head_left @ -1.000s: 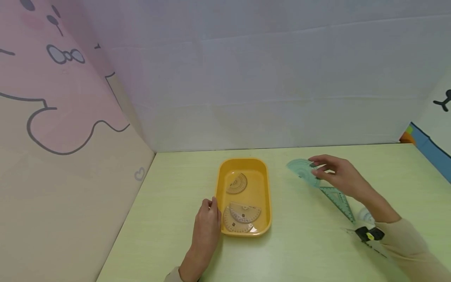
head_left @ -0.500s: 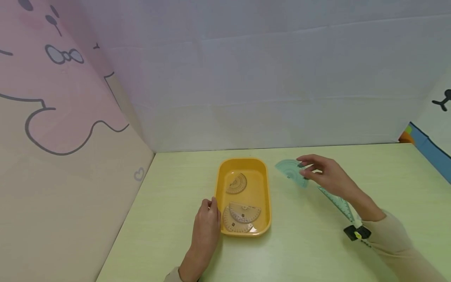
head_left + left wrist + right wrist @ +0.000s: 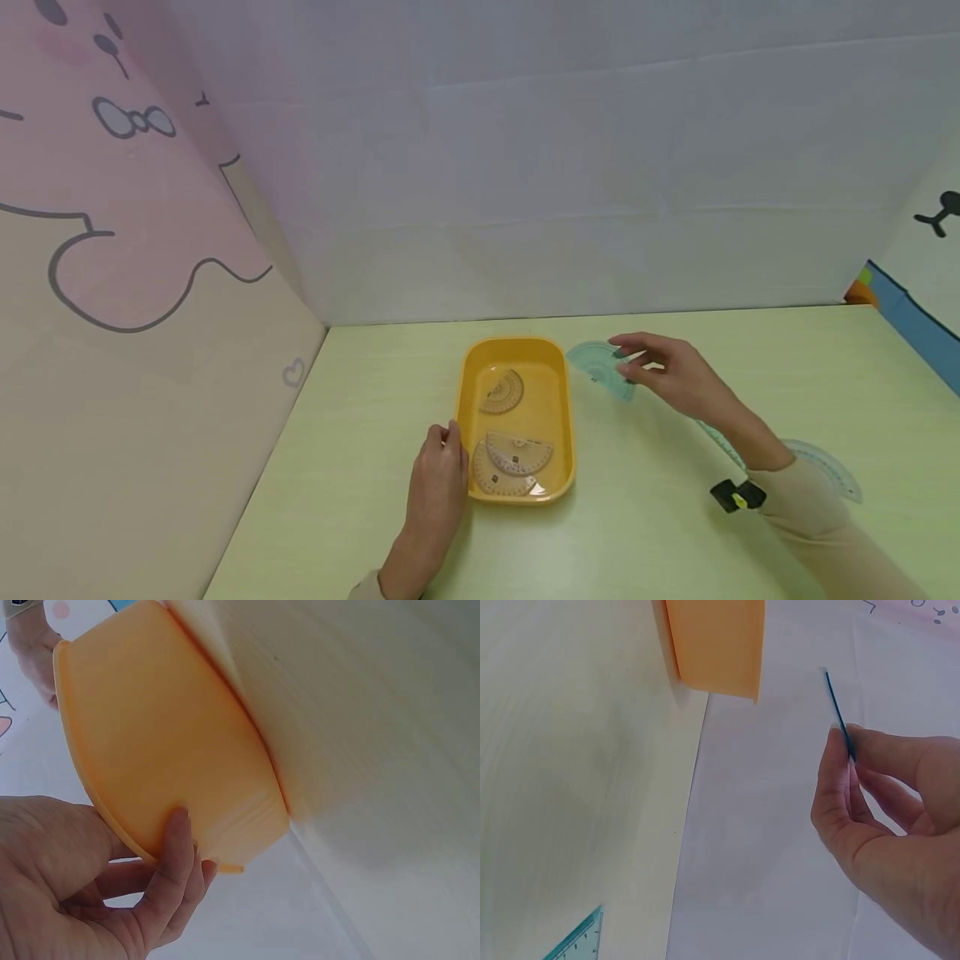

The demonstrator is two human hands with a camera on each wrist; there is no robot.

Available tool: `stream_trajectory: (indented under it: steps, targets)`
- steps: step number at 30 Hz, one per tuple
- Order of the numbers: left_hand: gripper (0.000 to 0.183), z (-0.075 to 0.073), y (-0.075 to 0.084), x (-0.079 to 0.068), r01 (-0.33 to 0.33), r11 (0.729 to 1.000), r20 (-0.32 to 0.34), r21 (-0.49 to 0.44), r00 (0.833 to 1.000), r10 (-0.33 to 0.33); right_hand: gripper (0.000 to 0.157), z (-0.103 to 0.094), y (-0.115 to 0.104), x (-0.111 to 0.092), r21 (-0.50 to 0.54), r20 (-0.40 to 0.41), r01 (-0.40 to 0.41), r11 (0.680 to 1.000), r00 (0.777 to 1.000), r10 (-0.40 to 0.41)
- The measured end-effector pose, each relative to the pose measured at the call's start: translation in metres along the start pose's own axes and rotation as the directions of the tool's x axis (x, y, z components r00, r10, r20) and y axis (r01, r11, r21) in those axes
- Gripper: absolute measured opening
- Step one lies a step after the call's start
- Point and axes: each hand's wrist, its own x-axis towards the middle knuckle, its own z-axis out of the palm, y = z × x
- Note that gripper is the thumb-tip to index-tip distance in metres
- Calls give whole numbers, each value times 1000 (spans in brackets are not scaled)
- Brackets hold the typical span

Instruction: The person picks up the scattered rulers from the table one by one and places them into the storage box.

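My left hand (image 3: pixel 438 479) grips the left rim of a yellow tray (image 3: pixel 567 467); in the left wrist view its fingers (image 3: pixel 174 847) press on the tray's outer wall. Inside the tray lie a small clear protractor (image 3: pixel 504 392) at the back and two larger clear protractors (image 3: pixel 525 454) overlapping at the front. My right hand (image 3: pixel 675 375) pinches a green translucent protractor (image 3: pixel 596 362) between thumb and fingers, above the table just beside the tray's right rim. Edge-on, that protractor (image 3: pixel 834 701) shows as a thin line in the right wrist view.
On the table at right lie a green set square (image 3: pixel 577 941), partly under my right forearm in the head view, and a clear protractor (image 3: pixel 828 471) beside the sleeve. A black device (image 3: pixel 738 496) sits at my right wrist. A white cloth wall (image 3: pixel 600 167) closes the back.
My right hand has carried the green protractor leftward, up to the tray's right side. The clear protractor by the right sleeve has come into view. My left hand stays on the tray.
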Motion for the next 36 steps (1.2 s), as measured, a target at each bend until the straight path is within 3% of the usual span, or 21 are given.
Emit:
stream_trajectory:
  steps: [14, 26, 36]
  targets:
    - [35, 2, 0, 0, -2, 1000, 3, 3, 1000, 2, 34, 21, -9, 11, 28, 40, 58, 998, 997, -59]
    - [35, 2, 0, 1, -1, 1000, 5, 9, 1000, 1, 32, 39, -18, 24, 24, 56, 22, 999, 998, -23]
    - [34, 2, -2, 0, -1, 1000, -9, 8, 1000, 1, 32, 51, -25, 30, 32, 81, 39, 999, 996, -42]
